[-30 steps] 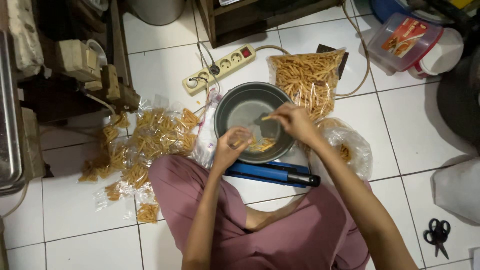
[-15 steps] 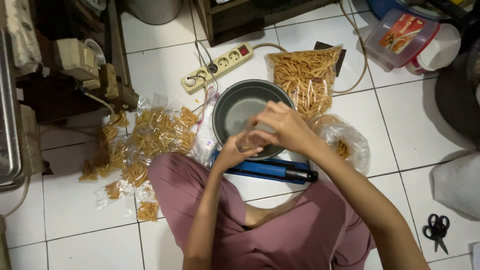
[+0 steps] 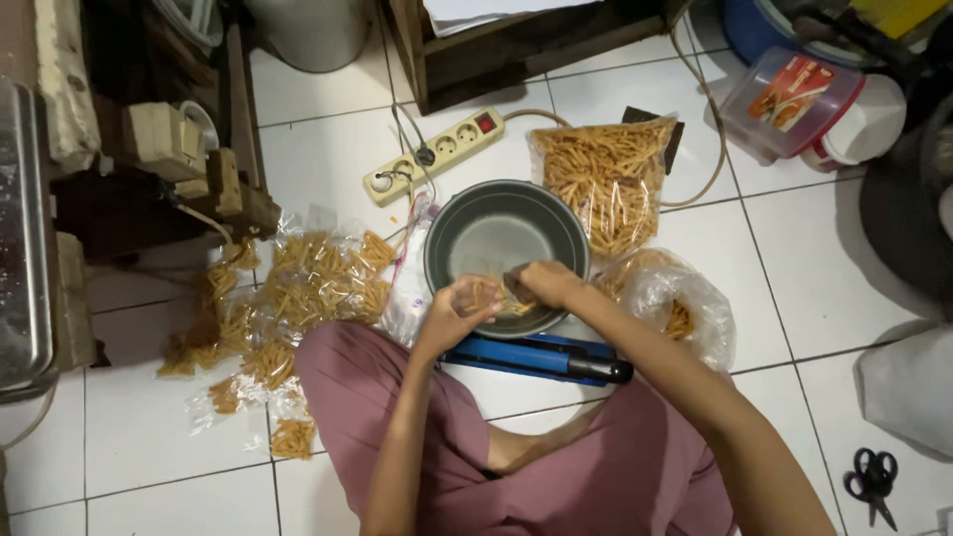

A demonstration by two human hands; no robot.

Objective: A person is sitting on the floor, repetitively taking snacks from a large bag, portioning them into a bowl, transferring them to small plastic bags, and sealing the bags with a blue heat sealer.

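I sit on a white tiled floor with a grey metal bowl (image 3: 506, 233) in front of my knees. My left hand (image 3: 459, 310) is curled at the bowl's near rim, holding a small clear bag with a few snack sticks. My right hand (image 3: 546, 283) reaches over the near rim and pinches snack sticks (image 3: 511, 306) at the bag's mouth. A large clear bag of fried snack sticks (image 3: 606, 179) lies just right of the bowl. A second, nearly empty bag (image 3: 670, 303) lies by my right forearm. A blue bar-shaped sealer (image 3: 541, 359) lies between the bowl and my legs.
Several small filled packets (image 3: 298, 293) are piled to the left of the bowl. A white power strip (image 3: 437, 154) with a cord lies behind it. A clear lidded container (image 3: 794, 99) stands at the far right, black scissors (image 3: 874, 481) at the lower right, wooden furniture (image 3: 506, 45) behind.
My right hand has dropped from above the bowl's middle to its near rim and met my left hand. The view has shifted slightly.
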